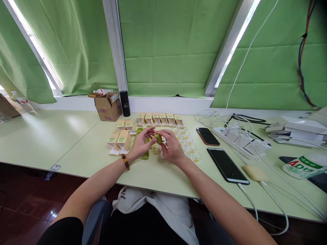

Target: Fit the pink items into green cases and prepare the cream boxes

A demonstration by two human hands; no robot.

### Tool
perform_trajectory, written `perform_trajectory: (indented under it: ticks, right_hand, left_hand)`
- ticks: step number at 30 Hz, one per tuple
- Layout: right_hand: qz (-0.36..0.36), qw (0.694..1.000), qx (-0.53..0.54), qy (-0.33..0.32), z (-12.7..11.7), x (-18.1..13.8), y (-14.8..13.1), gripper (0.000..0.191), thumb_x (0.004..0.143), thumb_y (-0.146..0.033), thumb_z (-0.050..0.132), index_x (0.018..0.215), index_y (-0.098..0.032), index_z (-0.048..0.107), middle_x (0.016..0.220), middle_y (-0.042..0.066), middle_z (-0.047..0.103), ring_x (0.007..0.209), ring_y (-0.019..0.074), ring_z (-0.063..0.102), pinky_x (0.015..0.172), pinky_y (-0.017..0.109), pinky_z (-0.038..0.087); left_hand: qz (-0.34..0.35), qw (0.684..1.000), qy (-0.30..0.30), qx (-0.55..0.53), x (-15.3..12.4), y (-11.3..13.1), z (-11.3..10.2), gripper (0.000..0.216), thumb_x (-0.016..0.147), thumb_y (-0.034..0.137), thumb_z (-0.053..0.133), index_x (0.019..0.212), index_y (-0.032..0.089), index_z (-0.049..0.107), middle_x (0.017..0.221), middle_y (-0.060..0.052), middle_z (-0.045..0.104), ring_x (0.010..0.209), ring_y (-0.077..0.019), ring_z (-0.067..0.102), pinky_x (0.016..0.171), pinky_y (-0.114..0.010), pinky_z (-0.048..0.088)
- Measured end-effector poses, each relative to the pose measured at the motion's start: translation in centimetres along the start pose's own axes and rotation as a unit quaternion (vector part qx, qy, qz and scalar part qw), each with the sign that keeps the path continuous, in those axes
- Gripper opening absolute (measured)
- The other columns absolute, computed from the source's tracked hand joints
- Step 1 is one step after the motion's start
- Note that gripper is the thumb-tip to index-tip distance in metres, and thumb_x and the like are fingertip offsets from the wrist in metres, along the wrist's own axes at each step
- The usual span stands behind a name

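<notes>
A small olive-green piece (158,138), perhaps a small box or case, is held just above the table between the hands. My right hand (171,147) pinches it with thumb and fingers. From the other side, my left hand (142,144), a beaded bracelet on its wrist, has its bent fingers and thumb against it. More green pieces (145,156) lie under and behind the left hand, partly hidden. Small yellowish pieces (154,149) sit between the hands. Clear plastic domes with yellow centres (189,144) stand in rows beside the right hand.
Small tan cartons (124,141) stand left of the hands, with a row of cartons (163,119) behind. A cardboard box (108,107) and black bottle (125,103) are at the back. Right are two phones (228,165), a power strip (241,143) and loose cables.
</notes>
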State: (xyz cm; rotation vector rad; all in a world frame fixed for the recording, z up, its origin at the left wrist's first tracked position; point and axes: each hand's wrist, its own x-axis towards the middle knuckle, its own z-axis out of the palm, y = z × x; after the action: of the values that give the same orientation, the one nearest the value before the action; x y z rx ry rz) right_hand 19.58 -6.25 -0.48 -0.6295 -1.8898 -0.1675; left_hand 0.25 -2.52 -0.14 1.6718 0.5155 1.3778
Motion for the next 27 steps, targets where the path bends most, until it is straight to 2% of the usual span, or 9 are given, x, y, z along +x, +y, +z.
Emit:
perform_trajectory:
  ticks: [3, 7, 10, 12, 16, 19, 21, 23, 27]
  right_hand:
    - [-0.030, 0.999, -0.015, -0.021, 0.0, 0.0, 0.3, 0.059, 0.102, -0.010, 0.047, 0.158, -0.031, 0.047, 0.146, 0.013, 0.069, 0.141, 0.0312, 0.065, 0.112, 0.063, 0.062]
    - [0.008, 0.998, -0.043, 0.033, -0.2, 0.1, 0.4, 0.054, 0.104, -0.017, 0.049, 0.157, -0.030, 0.047, 0.153, 0.015, 0.064, 0.146, 0.0343, 0.060, 0.114, 0.068, 0.058]
    - [0.055, 0.994, -0.058, 0.077, -0.3, 0.1, 0.4, 0.045, 0.106, -0.021, 0.051, 0.150, -0.028, 0.054, 0.140, 0.016, 0.069, 0.134, 0.0335, 0.064, 0.099, 0.059, 0.066]
    - [0.057, 0.991, -0.075, 0.097, -0.4, 0.2, 0.3, 0.037, 0.106, -0.021, 0.052, 0.142, -0.026, 0.060, 0.128, 0.015, 0.072, 0.124, 0.0321, 0.065, 0.094, 0.054, 0.066]
    - [0.012, 0.984, -0.134, 0.120, -0.5, 0.3, -0.2, 0.026, 0.104, -0.019, 0.058, 0.126, -0.024, 0.070, 0.110, 0.012, 0.074, 0.108, 0.0289, 0.067, 0.095, 0.050, 0.060]
    - [-0.013, 0.977, -0.182, 0.112, -0.5, 0.2, -0.5, 0.022, 0.102, -0.019, 0.062, 0.118, -0.024, 0.076, 0.101, 0.011, 0.073, 0.100, 0.0273, 0.067, 0.088, 0.045, 0.059]
    - [-0.026, 0.972, -0.210, 0.104, -0.4, 0.1, -0.6, 0.022, 0.101, -0.019, 0.064, 0.115, -0.026, 0.079, 0.096, 0.010, 0.072, 0.096, 0.0265, 0.065, 0.084, 0.042, 0.058]
    - [-0.034, 0.968, -0.228, 0.101, -0.3, 0.1, -0.7, 0.024, 0.100, -0.017, 0.064, 0.114, -0.027, 0.081, 0.092, 0.009, 0.070, 0.094, 0.0257, 0.063, 0.082, 0.041, 0.056]
    - [-0.039, 0.966, -0.236, 0.098, -0.2, 0.2, -0.8, 0.026, 0.098, -0.013, 0.065, 0.111, -0.026, 0.083, 0.090, 0.009, 0.068, 0.093, 0.0244, 0.059, 0.081, 0.038, 0.052]
  left_hand:
    - [-0.030, 0.999, -0.033, -0.024, 0.2, -0.5, 0.0, 0.065, 0.079, 0.051, 0.096, 0.130, 0.017, 0.074, 0.129, -0.016, 0.076, 0.115, -0.0258, 0.074, 0.103, -0.039, 0.060]
    - [-0.045, 0.997, -0.022, -0.065, 0.3, -0.4, -0.1, 0.064, 0.078, 0.043, 0.099, 0.130, 0.016, 0.073, 0.126, -0.017, 0.077, 0.118, -0.0283, 0.075, 0.105, -0.043, 0.061]
    - [-0.041, 0.997, 0.010, -0.067, 0.3, -0.4, -0.3, 0.064, 0.074, 0.038, 0.101, 0.127, 0.016, 0.072, 0.125, -0.016, 0.077, 0.115, -0.0263, 0.076, 0.105, -0.042, 0.061]
    - [-0.027, 0.998, 0.031, -0.051, 0.3, -0.7, -0.4, 0.064, 0.074, 0.035, 0.100, 0.127, 0.016, 0.071, 0.125, -0.015, 0.077, 0.116, -0.0255, 0.075, 0.105, -0.041, 0.062]
    - [0.071, 0.994, 0.053, 0.060, 0.1, -0.9, -0.4, 0.052, 0.083, 0.032, 0.093, 0.128, 0.020, 0.070, 0.127, -0.013, 0.074, 0.119, -0.0253, 0.073, 0.108, -0.044, 0.061]
    - [0.183, 0.957, 0.068, 0.213, -0.3, -0.5, -0.3, 0.039, 0.089, 0.027, 0.087, 0.125, 0.023, 0.074, 0.129, -0.011, 0.067, 0.124, -0.0256, 0.068, 0.110, -0.046, 0.060]
    - [0.232, 0.929, 0.077, 0.277, -0.5, -0.3, -0.3, 0.036, 0.091, 0.024, 0.086, 0.126, 0.024, 0.076, 0.125, -0.010, 0.063, 0.120, -0.0244, 0.066, 0.104, -0.043, 0.061]
    - [0.260, 0.916, 0.072, 0.297, -0.6, -0.2, -0.3, 0.037, 0.092, 0.022, 0.085, 0.128, 0.025, 0.076, 0.119, -0.008, 0.061, 0.113, -0.0223, 0.065, 0.097, -0.038, 0.061]
    - [0.274, 0.911, 0.037, 0.307, -0.7, -0.3, -0.3, 0.039, 0.095, 0.020, 0.080, 0.133, 0.026, 0.076, 0.114, -0.007, 0.060, 0.107, -0.0210, 0.063, 0.089, -0.035, 0.059]
